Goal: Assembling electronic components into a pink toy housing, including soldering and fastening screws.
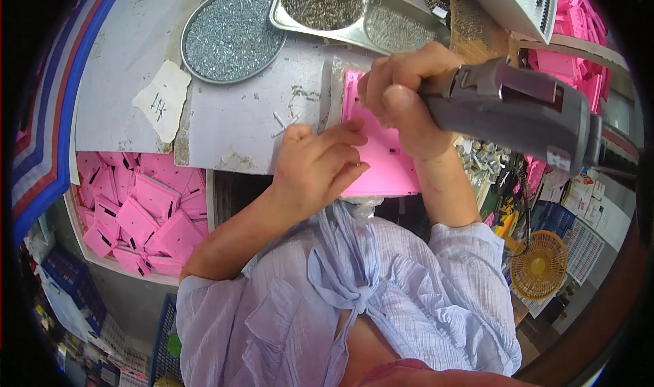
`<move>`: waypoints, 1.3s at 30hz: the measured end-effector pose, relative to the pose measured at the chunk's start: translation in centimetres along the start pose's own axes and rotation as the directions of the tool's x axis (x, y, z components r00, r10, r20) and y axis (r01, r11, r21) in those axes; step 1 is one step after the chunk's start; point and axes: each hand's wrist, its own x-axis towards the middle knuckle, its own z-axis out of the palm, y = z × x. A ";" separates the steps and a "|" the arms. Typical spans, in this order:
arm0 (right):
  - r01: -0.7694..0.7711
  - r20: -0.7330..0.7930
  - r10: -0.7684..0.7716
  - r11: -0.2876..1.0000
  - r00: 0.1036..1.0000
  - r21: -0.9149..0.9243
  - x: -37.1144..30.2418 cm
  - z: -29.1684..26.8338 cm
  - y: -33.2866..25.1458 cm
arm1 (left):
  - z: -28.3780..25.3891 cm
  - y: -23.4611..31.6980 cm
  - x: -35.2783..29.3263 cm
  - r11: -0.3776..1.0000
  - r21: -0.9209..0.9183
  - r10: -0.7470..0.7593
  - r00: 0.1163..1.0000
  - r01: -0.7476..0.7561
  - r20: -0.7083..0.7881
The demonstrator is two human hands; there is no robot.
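My right hand (409, 101) is wrapped round a grey power screwdriver (504, 108), above the upper right of a flat pink plastic panel (378, 172). The panel lies at the table edge in front of me, with small dark holes and fittings on its face. Over its left side reaches my left hand (313, 159), fingers bent, with the thumb and a fingertip close together; anything small pinched there cannot be made out. Thin silver screws (285, 123) show right beside its knuckles; whether they are held or lie on the table is unclear. The screwdriver's tip is hidden.
A round tray (235, 36) of small silver fasteners and a metal tray (364, 26) of screws stand at the back. Pink parts fill a box (146, 213) at left. Clear plastic film (334, 91) lies by the panel; metal pieces (480, 162) and a yellow basket (538, 264) are at right.
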 end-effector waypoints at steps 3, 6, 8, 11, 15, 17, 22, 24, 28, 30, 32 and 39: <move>-0.031 -0.020 0.033 0.995 0.999 0.097 0.7 -0.1 -0.9 | -0.6 -0.2 0.4 0.996 -0.086 -0.034 0.999 0.035 0.005; -0.035 -0.001 0.039 0.909 0.999 0.415 1.0 -0.5 -5.7 | -0.9 0.1 0.6 0.992 -0.105 -0.072 0.997 0.068 -0.036; -0.049 0.048 0.030 0.872 0.998 0.487 0.5 -0.6 -6.8 | -0.9 0.3 0.8 0.997 -0.047 -0.073 0.993 0.068 -0.097; -0.062 0.029 0.055 0.867 0.998 0.494 -0.8 0.0 -6.9 | -1.2 0.7 0.6 0.996 -0.053 -0.076 0.990 0.071 -0.116; -0.115 -0.005 0.144 0.809 0.990 0.576 -1.7 0.6 -7.2 | -1.7 0.7 0.4 0.999 0.022 -0.024 0.996 0.026 -0.080; -0.137 0.025 0.153 0.788 0.988 0.600 -2.0 0.8 -7.1 | -2.5 0.5 0.2 0.997 0.075 0.024 1.000 -0.023 -0.005; -0.203 -0.042 0.247 0.869 0.968 0.451 -3.4 2.2 -6.9 | -8.1 -7.1 5.1 0.872 0.479 -0.001 0.979 0.099 -0.202; -0.269 0.010 0.284 0.894 0.959 0.359 -3.3 2.6 -7.6 | -9.9 -9.8 4.9 0.577 0.780 -0.157 0.970 0.244 -0.187; -0.288 0.072 0.279 0.934 0.958 0.210 -4.1 2.7 -6.8 | -9.6 -10.2 5.3 0.657 0.728 -0.086 0.979 0.196 -0.187; -0.235 0.105 0.224 0.966 0.969 0.108 -4.1 3.1 -6.8 | -9.4 -10.2 5.2 0.669 0.710 -0.062 0.969 0.218 -0.239; -0.164 0.140 0.165 0.986 0.976 -0.020 -4.1 3.3 -6.9 | -9.5 -9.6 5.5 0.700 0.673 -0.077 0.962 0.239 -0.262; -0.131 0.097 0.132 0.991 0.986 -0.015 -4.5 3.5 -6.1 | -5.2 -2.5 0.1 0.985 -0.123 -0.125 0.991 0.119 -0.044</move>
